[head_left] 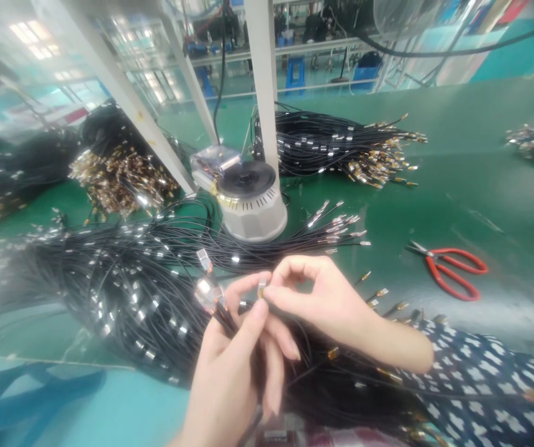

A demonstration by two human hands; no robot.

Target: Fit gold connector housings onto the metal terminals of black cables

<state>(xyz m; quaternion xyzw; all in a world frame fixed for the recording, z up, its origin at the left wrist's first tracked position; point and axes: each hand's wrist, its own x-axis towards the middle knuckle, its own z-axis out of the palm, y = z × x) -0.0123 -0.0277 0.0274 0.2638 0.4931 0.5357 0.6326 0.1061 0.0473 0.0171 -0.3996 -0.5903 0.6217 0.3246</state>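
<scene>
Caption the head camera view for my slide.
Left hand holds a black cable, right hand pinches its metal sleeve, beside a cable pile; red scissors nearby.

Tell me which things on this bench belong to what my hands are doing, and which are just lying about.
In use: left hand, right hand, the metal sleeve pinched between them, the black cables in the left hand.
Lying about: red scissors, grey round device, cable bundle behind it, gold-tipped heap at left.
</scene>
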